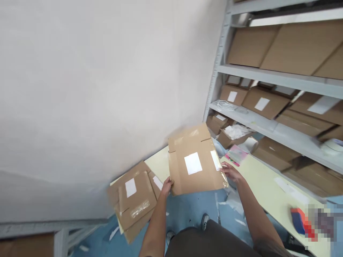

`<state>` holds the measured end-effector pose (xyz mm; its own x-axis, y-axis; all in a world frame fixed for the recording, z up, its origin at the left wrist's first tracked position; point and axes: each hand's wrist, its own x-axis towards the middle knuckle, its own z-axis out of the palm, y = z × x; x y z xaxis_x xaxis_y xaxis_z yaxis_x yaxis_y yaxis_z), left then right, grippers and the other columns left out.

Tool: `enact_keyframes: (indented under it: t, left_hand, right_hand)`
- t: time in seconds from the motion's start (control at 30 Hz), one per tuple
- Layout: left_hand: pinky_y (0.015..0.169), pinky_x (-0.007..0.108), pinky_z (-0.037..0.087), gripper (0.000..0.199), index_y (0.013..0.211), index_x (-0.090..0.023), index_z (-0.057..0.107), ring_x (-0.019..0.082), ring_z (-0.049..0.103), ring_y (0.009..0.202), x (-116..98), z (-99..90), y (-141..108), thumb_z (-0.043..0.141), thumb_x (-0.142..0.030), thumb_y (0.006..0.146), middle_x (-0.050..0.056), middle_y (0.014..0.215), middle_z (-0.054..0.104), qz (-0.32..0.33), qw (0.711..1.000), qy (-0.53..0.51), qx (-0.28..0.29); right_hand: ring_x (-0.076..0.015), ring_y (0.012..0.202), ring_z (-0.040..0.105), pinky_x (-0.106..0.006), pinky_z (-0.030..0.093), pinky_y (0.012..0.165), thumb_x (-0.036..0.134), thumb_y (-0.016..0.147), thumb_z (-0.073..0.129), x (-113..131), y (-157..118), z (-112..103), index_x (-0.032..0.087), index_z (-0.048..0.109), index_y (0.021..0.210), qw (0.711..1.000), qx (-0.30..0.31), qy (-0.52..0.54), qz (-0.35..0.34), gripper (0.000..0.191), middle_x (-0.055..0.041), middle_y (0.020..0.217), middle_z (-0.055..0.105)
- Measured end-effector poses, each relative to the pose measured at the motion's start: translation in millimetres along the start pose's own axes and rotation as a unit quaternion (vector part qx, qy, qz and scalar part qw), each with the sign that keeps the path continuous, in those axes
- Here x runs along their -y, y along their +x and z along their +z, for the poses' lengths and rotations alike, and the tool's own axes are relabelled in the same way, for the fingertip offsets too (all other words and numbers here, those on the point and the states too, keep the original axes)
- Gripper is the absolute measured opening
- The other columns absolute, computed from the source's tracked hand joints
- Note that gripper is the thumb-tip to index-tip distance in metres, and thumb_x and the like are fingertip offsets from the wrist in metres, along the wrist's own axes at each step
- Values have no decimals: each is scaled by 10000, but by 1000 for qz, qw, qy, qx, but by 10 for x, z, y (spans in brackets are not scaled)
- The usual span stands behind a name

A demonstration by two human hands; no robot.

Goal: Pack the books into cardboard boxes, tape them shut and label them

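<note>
Between my hands is a flattened cardboard box (182, 178) with white paper labels and shiny clear tape on it. My left hand (167, 186) grips its lower left edge, thumb on top. At the right edge, beside a label, my right hand (230, 171) pinches the cardboard; the fingers underneath are hidden. The box is raised over the corner of the pale tabletop (158, 160). Left of it, close to my left forearm, lies a pile of flattened cardboard boxes (138, 203), the top one labelled and taped.
Grey metal shelves (273, 78) with cardboard boxes stand at the right. On the right table (262, 178) are a pink plastic packet (236, 155) and a red-and-blue object (298, 221), partly pixelated. Scraps litter the blue floor (184, 210). A white wall (107, 89) rises ahead.
</note>
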<state>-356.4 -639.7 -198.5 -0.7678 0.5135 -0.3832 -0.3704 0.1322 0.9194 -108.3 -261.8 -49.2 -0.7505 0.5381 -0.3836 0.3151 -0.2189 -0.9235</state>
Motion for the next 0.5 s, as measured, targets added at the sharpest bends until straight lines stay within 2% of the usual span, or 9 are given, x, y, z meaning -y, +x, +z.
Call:
enact_keyframes:
  t: [0.1,0.2,0.37,0.5]
  left_hand:
    - [787,384,587,517,1072,-209,719,261,751,871,-190,277,151,799,-432,612,72,935,785,-4,999,-10,45]
    - [766,374,576,560,1090,-205,714,276,752,894,-393,695,338,818,-427,587,98,990,790,-10,995,12,103]
    - [811,409,575,577,1083,-192,719,315,749,965,-654,1681,579,830,-414,563,118,1024,795,-5,983,63,172]
    - [887,444,572,516,1029,-190,737,321,748,1000,-813,2514,706,818,-418,573,112,1011,801,16,968,108,227]
  right_hand:
    - [-191,665,671,-246,432,536,465,521,942,-135,-167,-395,259,545,893,998,-12,62,5,582,-6,835,738]
    - [-193,732,682,-253,470,602,438,531,947,-267,-378,-835,246,547,869,993,-38,108,0,558,4,841,722]
    - [-183,774,678,-267,493,674,437,581,929,-664,-790,-1642,247,546,882,980,-100,172,-4,523,12,871,711]
    - [-180,750,669,-282,496,700,427,570,900,-1098,-1073,-2162,262,540,896,960,-191,203,-5,513,49,782,662]
